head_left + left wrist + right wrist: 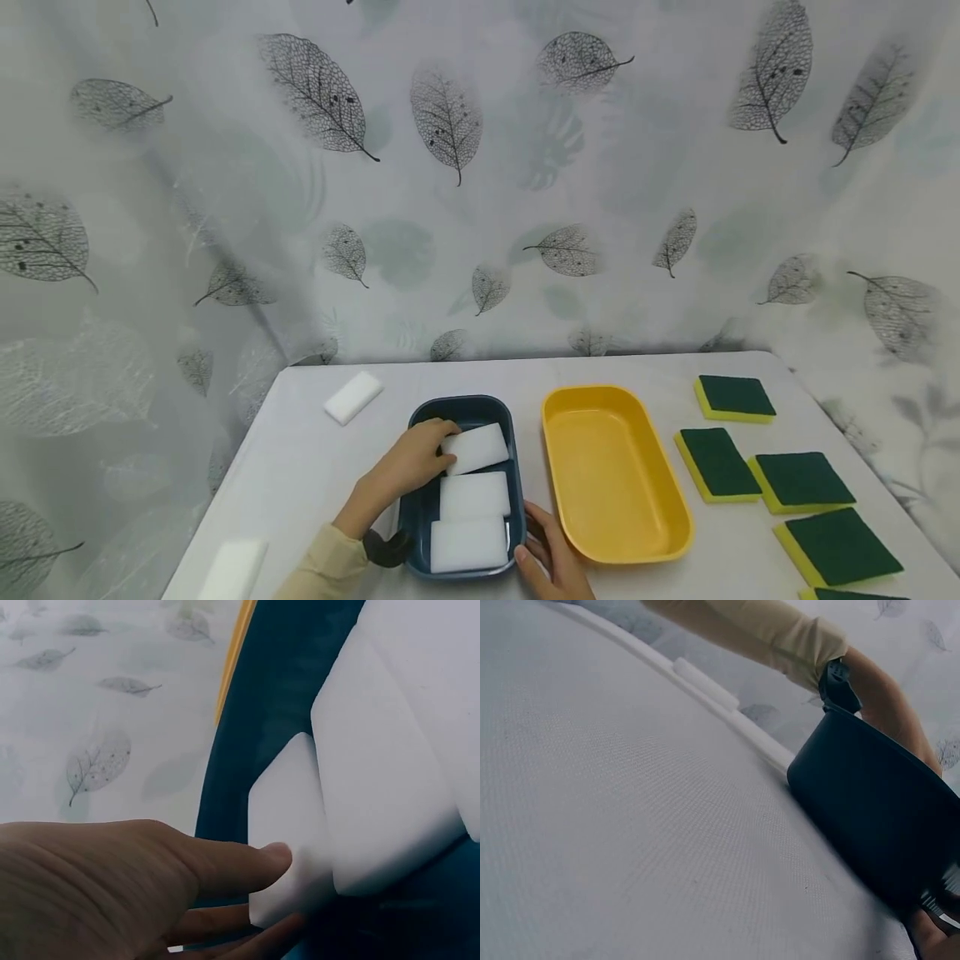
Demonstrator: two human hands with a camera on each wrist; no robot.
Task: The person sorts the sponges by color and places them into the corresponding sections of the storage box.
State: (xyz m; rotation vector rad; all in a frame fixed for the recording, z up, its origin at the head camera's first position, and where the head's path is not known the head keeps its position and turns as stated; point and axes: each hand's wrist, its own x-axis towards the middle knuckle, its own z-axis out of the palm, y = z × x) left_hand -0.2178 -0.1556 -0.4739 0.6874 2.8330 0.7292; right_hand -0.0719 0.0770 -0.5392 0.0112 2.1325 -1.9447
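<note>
My left hand (420, 454) reaches into the blue tray (422, 500) and pinches the farthest white sponge (480, 448) at its left end. In the left wrist view, the thumb lies on that sponge (281, 802) and fingers are underneath. Two more white sponges, a middle one (474, 495) and a nearer one (468, 546), lie in line toward the tray's near end. My right hand (551, 558) holds the tray's near right side, its thumb by the rim. Only part of that hand shows in the right wrist view, below the tray's dark wall (870, 802).
A yellow tray (611, 475) stands just right of the blue one. Several green-and-yellow scouring sponges (720, 462) lie along the table's right side. One loose white sponge (354, 397) is at the back left, another (234, 571) at the front left. A leaf-patterned curtain (480, 208) hangs behind.
</note>
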